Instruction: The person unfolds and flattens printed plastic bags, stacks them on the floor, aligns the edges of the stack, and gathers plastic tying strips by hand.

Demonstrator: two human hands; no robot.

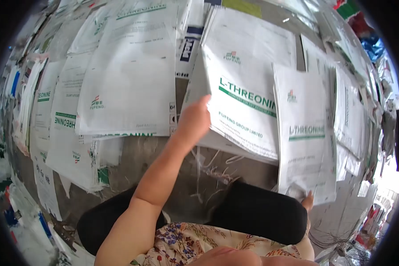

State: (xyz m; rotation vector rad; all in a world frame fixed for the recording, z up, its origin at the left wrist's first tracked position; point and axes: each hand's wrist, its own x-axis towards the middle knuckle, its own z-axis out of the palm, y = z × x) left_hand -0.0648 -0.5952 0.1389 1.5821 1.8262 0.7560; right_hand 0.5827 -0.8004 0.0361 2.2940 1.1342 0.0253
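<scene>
Well, you have two hands among the printed white sacks, and three large sacks stand out nearest you. Your left hand (193,121), around the middle of the frame, has its fingers curled, with one fingertip on the left edge of the centre sack (248,122); it is blurred, so I cannot tell whether it pinches that edge. Your right hand (308,202), at lower right, pinches the bottom edge of the right sack (305,148), one digit showing in front and the rest mostly hidden. That sack overlaps the right side of the centre one, and each of the two bears one green L-THREONINE print and one FUFENG logo. The third, the left sack (131,84), fills the upper left, apart from both hands, with one FUFENG logo near its lower left corner. More sacks lie along both sides, too overlapped to count. Your two dark-clothed knees (264,213) show at the bottom, with one floral garment (188,239) between them. Pale loose strings (215,173), too tangled to count, lie on the grey floor (159,153) beyond.
</scene>
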